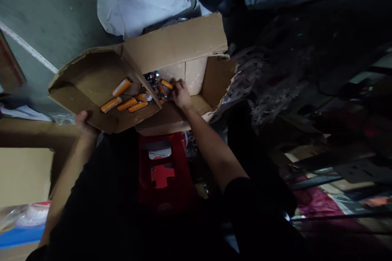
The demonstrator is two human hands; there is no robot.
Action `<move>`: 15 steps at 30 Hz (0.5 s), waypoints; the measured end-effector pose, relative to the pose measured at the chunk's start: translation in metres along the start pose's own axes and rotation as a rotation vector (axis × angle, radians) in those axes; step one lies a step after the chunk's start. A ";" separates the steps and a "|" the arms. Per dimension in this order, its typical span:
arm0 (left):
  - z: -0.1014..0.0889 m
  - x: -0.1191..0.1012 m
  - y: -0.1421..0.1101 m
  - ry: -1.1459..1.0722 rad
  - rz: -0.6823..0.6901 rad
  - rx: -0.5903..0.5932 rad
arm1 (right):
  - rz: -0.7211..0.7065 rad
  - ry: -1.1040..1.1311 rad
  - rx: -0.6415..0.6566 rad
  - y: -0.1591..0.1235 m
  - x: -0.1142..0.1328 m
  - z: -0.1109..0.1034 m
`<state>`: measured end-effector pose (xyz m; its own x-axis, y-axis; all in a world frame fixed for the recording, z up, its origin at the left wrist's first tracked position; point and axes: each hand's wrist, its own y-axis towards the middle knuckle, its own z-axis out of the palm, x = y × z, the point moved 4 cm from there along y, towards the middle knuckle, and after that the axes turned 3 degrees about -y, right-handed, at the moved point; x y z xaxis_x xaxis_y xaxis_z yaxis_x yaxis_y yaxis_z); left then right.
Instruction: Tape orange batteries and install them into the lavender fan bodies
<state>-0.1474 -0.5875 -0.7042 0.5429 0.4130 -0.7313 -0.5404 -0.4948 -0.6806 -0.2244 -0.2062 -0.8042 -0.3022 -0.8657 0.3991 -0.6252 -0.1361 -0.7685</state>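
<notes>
Orange cylindrical plastic tubes (128,103) lie in the open brown cardboard box (171,45), steadied underneath by the curled left hand (84,124) while right hand (180,94) fingers pinch one (grip partly hidden).

Both forearms are bare right down to the wrists, no gloves, no watch, no rings or bands that I can make out on either of the hands: left hand (82,121), right hand (180,94). The right arm comes out of a black sleeve (241,191) that ends around the elbow, looks like a plain short-sleeved top. The rest of the clothing lower in the shot is the same dark black, no logo or print visible. Lighting's pretty dim, so finer details on the fabric don't show.
</notes>
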 end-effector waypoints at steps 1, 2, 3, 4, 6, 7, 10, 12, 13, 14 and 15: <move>0.000 -0.002 0.000 -0.002 0.023 -0.002 | -0.072 0.020 0.037 0.000 0.006 0.004; -0.001 -0.004 0.000 -0.005 0.049 -0.011 | -0.129 0.037 0.074 -0.001 0.013 0.010; -0.002 -0.006 0.000 -0.007 0.075 -0.022 | -0.165 0.049 0.113 -0.002 0.020 0.016; -0.004 -0.008 0.001 -0.006 0.092 -0.033 | -0.180 0.054 0.149 -0.005 0.026 0.023; -0.007 -0.010 0.002 -0.006 0.097 -0.055 | -0.162 0.052 0.186 -0.010 0.034 0.037; -0.008 -0.011 0.003 -0.010 0.091 -0.061 | -0.148 0.051 0.180 -0.012 0.037 0.041; -0.007 -0.014 0.006 -0.034 0.083 -0.066 | -0.146 0.075 0.094 -0.012 0.037 0.045; -0.005 -0.016 0.007 -0.039 0.097 -0.060 | -0.175 0.128 0.046 -0.007 0.031 0.041; -0.004 -0.017 0.008 -0.031 0.105 -0.059 | -0.194 0.163 0.038 -0.005 0.026 0.037; -0.002 -0.018 0.007 -0.021 0.111 -0.055 | -0.210 0.199 0.037 -0.001 0.021 0.034; -0.001 -0.019 0.007 -0.015 0.113 -0.052 | -0.223 0.230 0.040 0.002 0.017 0.031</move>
<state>-0.1610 -0.5994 -0.6947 0.4703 0.3633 -0.8042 -0.5637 -0.5775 -0.5905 -0.2085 -0.2360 -0.8143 -0.3187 -0.6813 0.6590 -0.6672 -0.3326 -0.6665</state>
